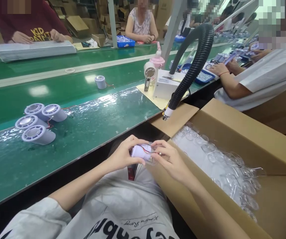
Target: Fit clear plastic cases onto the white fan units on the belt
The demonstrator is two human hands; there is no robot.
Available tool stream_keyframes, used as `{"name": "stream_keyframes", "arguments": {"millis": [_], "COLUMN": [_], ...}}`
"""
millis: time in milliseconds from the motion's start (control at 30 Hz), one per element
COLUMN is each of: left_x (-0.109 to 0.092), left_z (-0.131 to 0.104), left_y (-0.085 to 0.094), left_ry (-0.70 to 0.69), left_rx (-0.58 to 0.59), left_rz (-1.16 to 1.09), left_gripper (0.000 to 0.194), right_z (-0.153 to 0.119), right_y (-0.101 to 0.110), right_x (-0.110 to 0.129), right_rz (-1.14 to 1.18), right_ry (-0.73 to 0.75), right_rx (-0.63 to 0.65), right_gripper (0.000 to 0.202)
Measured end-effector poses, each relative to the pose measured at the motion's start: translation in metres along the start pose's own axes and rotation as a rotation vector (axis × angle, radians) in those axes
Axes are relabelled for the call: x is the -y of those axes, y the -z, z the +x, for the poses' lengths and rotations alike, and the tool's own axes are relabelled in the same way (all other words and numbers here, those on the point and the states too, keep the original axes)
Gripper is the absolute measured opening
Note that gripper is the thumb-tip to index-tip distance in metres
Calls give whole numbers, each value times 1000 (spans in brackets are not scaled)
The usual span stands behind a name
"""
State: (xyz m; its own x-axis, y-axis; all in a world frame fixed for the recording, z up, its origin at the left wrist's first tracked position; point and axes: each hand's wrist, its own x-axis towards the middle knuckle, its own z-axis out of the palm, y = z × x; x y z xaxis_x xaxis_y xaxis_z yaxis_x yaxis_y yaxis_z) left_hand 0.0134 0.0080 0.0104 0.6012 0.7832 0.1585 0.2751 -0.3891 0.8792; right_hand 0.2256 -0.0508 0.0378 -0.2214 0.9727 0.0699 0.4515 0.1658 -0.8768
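Both forearms reach in low over the lap, wrists bent inward. The left hand (121, 156) has its grip wrapped around a small lavender plastic cylinder with thin red wires (141, 151), held just off the near edge of the green tabletop (88, 132). The right hand (169, 158) pinches the cylinder's right end with its fingertips. Just to the right is an open cardboard box of clear plastic rings (232, 146); four similar lavender cylinders (38, 122) lie well apart on the tabletop.

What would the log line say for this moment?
left hand: holds lavender part | right hand: touches same part | beside: cardboard box
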Motion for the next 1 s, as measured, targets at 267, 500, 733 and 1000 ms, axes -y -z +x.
{"name": "stream_keyframes", "arguments": {"millis": [267,500,733,1000], "left_x": [5,-7,-5,-7], "left_z": [-1,-10,-13,-17], "left_y": [-2,-4,-6,-2], "left_ry": [-54,161,211,71], "left_rx": [206,156,194,223], "left_rz": [-194,-496,-528,-499], "left_gripper": [72,61,72,80], "right_z": [1,-13,-22,-23], "right_y": [-1,2,1,1], "right_x": [-6,-18,-25,-18], "right_rz": [336,130,-38,251], "right_ry": [-135,143,286,54], "right_rx": [-140,-11,7,93], "right_gripper": [37,22,37,37]}}
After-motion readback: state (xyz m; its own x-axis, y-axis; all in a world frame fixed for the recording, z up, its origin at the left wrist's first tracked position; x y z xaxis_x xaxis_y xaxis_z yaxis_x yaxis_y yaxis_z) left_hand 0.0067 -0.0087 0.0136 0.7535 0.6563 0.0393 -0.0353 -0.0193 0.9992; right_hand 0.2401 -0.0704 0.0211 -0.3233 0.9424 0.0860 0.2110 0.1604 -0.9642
